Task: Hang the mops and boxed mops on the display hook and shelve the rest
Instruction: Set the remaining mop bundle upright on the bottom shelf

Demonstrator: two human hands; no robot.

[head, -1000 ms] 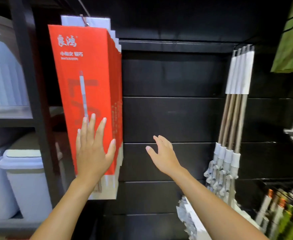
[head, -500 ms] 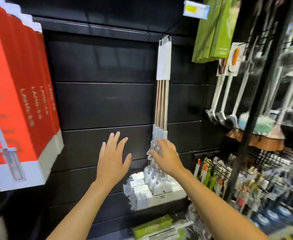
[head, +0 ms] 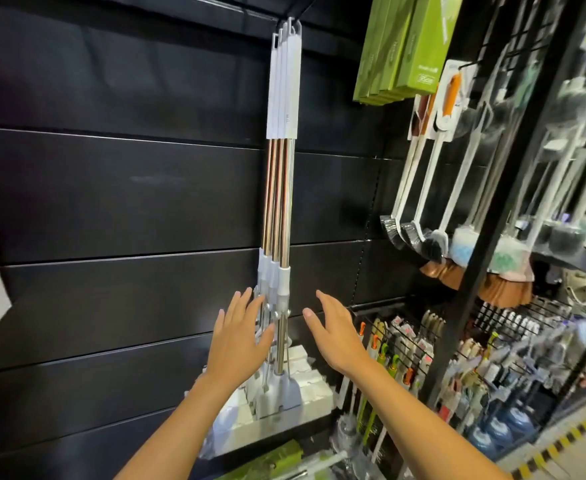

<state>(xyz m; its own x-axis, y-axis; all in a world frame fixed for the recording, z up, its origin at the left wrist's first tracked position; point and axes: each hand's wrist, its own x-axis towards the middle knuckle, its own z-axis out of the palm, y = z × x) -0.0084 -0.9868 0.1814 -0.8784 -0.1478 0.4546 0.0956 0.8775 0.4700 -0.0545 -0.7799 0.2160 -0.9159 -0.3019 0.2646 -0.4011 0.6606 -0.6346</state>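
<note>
Both forearms are bare, no sleeves showing, and the left hand (head: 238,336) and right hand (head: 334,332) wear nothing.

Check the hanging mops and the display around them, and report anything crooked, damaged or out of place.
Nothing stands out. The mops hang straight from the hook in a tight bunch, heads together at the bottom. The left hand and right hand are open on either side of the shafts, holding nothing. The brushes to the right hang in a tidy row.

Mops (head: 279,188) (hanging) left of brushes (head: 419,188)

Black slatted wall panels (head: 146,202); wire rack (head: 513,317) right; hazard-striped floor (head: 575,441).
</note>
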